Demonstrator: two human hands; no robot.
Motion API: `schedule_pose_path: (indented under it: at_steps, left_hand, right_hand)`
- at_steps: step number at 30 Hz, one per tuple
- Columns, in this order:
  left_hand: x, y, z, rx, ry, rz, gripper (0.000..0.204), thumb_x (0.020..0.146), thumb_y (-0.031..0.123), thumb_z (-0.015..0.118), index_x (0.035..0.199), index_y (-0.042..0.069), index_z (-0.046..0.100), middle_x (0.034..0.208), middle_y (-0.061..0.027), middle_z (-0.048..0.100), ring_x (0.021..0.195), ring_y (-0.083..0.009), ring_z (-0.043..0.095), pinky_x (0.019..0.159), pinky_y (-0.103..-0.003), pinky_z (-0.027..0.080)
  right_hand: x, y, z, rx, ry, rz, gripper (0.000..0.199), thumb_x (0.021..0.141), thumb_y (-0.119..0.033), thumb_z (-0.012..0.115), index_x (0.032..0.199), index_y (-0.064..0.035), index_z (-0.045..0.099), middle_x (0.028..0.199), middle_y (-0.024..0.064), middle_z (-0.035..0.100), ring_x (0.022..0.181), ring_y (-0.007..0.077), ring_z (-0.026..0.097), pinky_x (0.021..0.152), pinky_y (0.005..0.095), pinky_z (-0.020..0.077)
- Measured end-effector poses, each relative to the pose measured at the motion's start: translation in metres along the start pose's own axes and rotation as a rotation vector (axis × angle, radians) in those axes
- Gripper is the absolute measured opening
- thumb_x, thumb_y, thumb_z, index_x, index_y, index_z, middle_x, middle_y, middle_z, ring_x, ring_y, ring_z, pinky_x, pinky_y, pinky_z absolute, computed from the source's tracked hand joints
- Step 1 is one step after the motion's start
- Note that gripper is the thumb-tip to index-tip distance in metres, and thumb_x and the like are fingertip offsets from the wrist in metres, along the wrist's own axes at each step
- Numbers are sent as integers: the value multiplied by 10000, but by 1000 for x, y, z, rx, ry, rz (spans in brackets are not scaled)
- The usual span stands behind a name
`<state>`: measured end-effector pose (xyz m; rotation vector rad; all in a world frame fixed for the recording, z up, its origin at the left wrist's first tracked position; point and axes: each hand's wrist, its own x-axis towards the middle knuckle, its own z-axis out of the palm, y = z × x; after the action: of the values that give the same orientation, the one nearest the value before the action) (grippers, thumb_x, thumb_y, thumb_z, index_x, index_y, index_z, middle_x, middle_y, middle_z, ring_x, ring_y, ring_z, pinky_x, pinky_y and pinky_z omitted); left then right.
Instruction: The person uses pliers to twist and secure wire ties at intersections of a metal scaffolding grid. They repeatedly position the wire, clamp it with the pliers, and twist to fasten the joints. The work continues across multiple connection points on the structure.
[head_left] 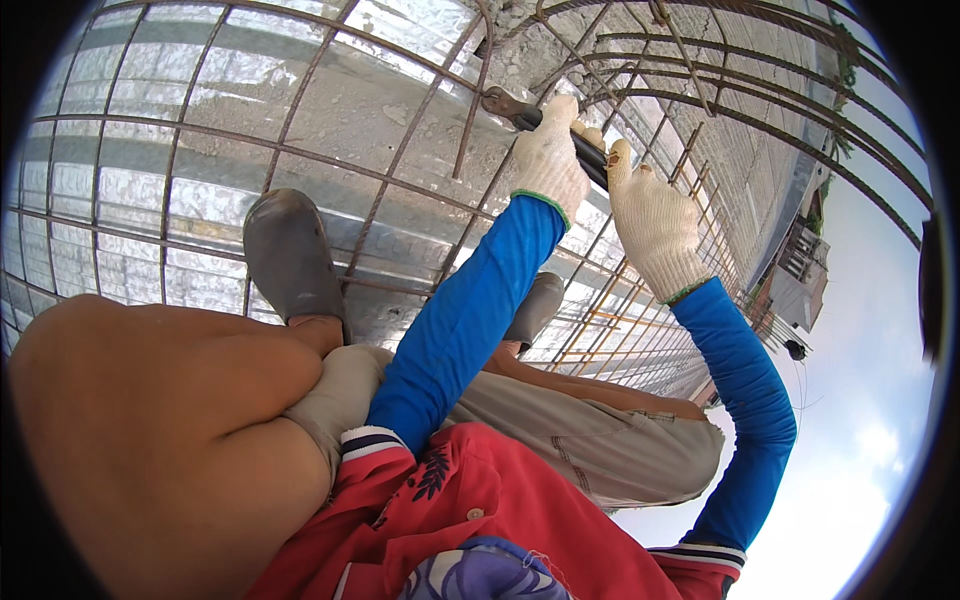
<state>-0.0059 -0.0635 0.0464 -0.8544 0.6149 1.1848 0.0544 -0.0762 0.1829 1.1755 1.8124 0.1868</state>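
A dark-handled tool is gripped by left hand and right hand, fingers closed around it, at twelve o'clock; a rebar crossing is apparently being tied, needing a steady twist.

Count: 2 gloved hands, left hand and right hand; 2 blue sleeves; 2 grey shoes; 1 dark-handled tool; rebar bars too many to count.

Knit cotton gloves, rusty rough steel rebar, shiny corrugated metal decking, and a dull, perhaps steel, tool.
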Motion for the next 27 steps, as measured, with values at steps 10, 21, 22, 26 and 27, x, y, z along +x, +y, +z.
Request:
schedule_pose_path:
  at_steps: [10, 21, 22, 26, 27]
  left_hand:
    - [2, 2, 2, -51, 70, 54, 405, 907, 351, 799, 883, 60, 518, 694, -47, 537, 488, -208, 551, 486, -409, 547]
    - [-3, 3, -1, -2, 48, 56, 383, 929, 344, 799, 951, 63, 539, 724, -53, 572, 556, -218, 596, 522, -410, 542]
    - [-3, 5, -3, -79, -24, 31, 366, 939, 339, 793, 957, 72, 543, 722, -49, 573, 575, -218, 603, 552, -415, 556]
    - [-2, 5, 2, -242, -152, -30, 292, 986, 312, 739, 932, 103, 543, 699, -26, 546, 607, -210, 603, 630, -445, 587]
    - [7, 4, 2, -261, -176, -20, 290, 989, 312, 734, 924, 104, 542, 696, -22, 541, 598, -209, 597, 629, -449, 587]
  right_hand:
    - [22, 47, -18, 1452, -893, 88, 416, 871, -92, 649, 1237, 104, 641, 684, -63, 454, 452, 53, 360, 382, 263, 269]
    - [2, 9, -14, 508, -298, -8, 321, 885, -124, 707, 1160, -11, 588, 857, 135, 729, 698, 271, 734, 579, 401, 578]
    - [13, 23, -25, 757, -455, -28, 278, 855, -91, 688, 1107, -9, 604, 809, 92, 699, 621, 211, 680, 522, 359, 537]
    - [41, 64, -22, 1349, -797, -8, 228, 798, -76, 654, 1009, 9, 645, 738, 11, 617, 497, 69, 501, 390, 250, 356]
    - [41, 61, -29, 1268, -778, 7, 245, 796, -85, 667, 1020, 10, 643, 744, 19, 629, 507, 83, 533, 409, 267, 401]
